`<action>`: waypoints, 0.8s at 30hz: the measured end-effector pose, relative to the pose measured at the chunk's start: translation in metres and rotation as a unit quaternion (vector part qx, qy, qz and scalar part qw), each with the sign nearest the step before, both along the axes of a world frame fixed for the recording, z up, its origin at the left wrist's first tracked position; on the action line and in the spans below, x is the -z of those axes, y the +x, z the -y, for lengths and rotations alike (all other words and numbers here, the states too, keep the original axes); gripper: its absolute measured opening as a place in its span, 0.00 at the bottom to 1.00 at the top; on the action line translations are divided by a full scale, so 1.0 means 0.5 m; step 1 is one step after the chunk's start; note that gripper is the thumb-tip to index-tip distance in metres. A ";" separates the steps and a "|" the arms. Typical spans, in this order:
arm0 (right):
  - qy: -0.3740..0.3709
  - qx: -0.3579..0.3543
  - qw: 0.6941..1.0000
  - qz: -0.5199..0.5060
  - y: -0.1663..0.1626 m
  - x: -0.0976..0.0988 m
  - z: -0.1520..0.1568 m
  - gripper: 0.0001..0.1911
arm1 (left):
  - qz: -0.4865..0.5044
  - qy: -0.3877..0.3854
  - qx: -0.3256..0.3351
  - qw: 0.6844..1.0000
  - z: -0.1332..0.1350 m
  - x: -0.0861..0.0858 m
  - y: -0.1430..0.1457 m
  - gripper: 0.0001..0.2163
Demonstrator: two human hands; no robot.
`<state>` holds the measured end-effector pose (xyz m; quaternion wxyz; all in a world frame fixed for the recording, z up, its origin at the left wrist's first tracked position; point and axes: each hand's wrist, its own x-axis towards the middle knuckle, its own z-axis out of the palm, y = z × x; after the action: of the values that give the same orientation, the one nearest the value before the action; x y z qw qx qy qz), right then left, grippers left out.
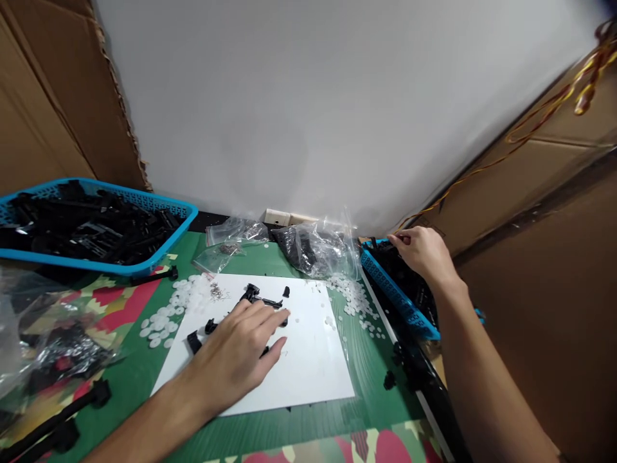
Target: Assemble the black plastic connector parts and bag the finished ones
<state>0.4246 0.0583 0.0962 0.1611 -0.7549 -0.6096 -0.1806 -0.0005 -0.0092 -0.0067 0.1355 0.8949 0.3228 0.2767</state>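
Observation:
My left hand (245,341) lies palm down over a white sheet (318,366), fingers stretched out above several small black plastic parts (194,342). It partly covers them, and I cannot tell whether it touches any. One small black piece (286,292) lies just beyond its fingertips. At the right, my right hand (424,254) is over the near rim of a blue basket (395,289) filled with black parts. Its thumb and fingers are pinched together; whatever is between them, if anything, is too small to make out.
Another blue basket (159,254) heaped with black parts stands at the left. White plastic discs (161,325) lie on both sides of the sheet, with tiny metal pieces (216,290) near its top. Clear bags (315,247) rest against the wall. Long black parts (62,418) lie front left.

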 end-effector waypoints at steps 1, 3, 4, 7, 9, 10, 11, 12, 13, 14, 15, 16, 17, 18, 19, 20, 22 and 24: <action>0.001 -0.010 1.000 0.000 -0.021 -0.001 0.010 0.17 | 0.012 0.003 -0.021 1.000 -0.002 -0.001 0.000 0.16; 0.007 -0.042 0.999 0.000 -0.075 0.003 0.036 0.18 | 0.036 -0.004 -0.069 0.997 -0.010 -0.002 -0.001 0.17; 0.012 -0.062 0.998 0.002 -0.107 0.008 0.049 0.19 | 0.046 -0.009 -0.091 0.995 -0.015 -0.002 -0.003 0.16; 0.044 -0.149 0.988 -0.009 -0.201 0.040 0.084 0.19 | 0.052 -0.021 -0.124 0.991 -0.029 -0.003 -0.009 0.10; 0.019 -0.193 0.980 -0.040 -0.247 0.073 0.097 0.20 | 0.031 -0.029 -0.124 0.991 -0.032 -0.003 -0.011 0.08; 0.002 -0.206 0.977 -0.057 -0.261 0.091 0.100 0.20 | 0.017 -0.029 -0.120 0.992 -0.032 -0.002 -0.011 0.07; -0.017 -0.217 0.973 -0.076 -0.271 0.108 0.102 0.20 | 0.003 -0.028 -0.116 0.993 -0.031 -0.002 -0.010 0.06; -0.040 -0.226 0.968 -0.097 -0.276 0.125 0.102 0.18 | -0.010 -0.023 -0.112 0.993 -0.029 -0.001 -0.009 0.06; -0.061 -0.235 0.963 -0.119 -0.278 0.140 0.103 0.17 | -0.021 -0.017 -0.107 0.994 -0.026 0.000 -0.008 0.06; -0.080 -0.240 0.957 -0.140 -0.277 0.152 0.104 0.15 | -0.031 -0.013 -0.102 0.994 -0.024 0.001 -0.006 0.06; -0.097 -0.243 0.952 -0.159 -0.274 0.163 0.104 0.14 | -0.040 -0.012 -0.099 0.994 -0.021 0.003 -0.004 0.05; -0.108 -0.243 0.948 -0.176 -0.271 0.171 0.105 0.13 | -0.047 -0.014 -0.098 0.994 -0.019 0.004 -0.003 0.05; -0.115 -0.240 0.945 -0.190 -0.268 0.177 0.105 0.13 | -0.053 -0.018 -0.098 0.994 -0.018 0.005 -0.001 0.05; -0.117 -0.237 0.943 -0.201 -0.266 0.181 0.105 0.12 | -0.058 -0.024 -0.099 0.993 -0.017 0.007 0.000 0.04; -0.117 -0.234 0.942 -0.210 -0.265 0.185 0.105 0.12 | -0.061 -0.033 -0.101 0.993 -0.016 0.008 0.001 0.04; -0.117 -0.231 0.941 -0.216 -0.264 0.189 0.104 0.11 | -0.063 -0.042 -0.103 0.992 -0.016 0.009 0.001 0.04; -0.115 -0.226 0.941 -0.224 -0.266 0.196 0.101 0.09 | -0.066 -0.063 -0.109 0.990 -0.015 0.010 0.002 0.05; -0.114 -0.218 0.942 -0.231 -0.272 0.205 0.096 0.08 | -0.064 -0.081 -0.109 0.989 -0.014 0.009 0.002 0.06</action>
<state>0.2889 0.0101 -0.0062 0.2455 -0.6382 -0.7216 0.1086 0.0004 -0.0022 -0.0112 0.1562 0.8563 0.4476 0.2051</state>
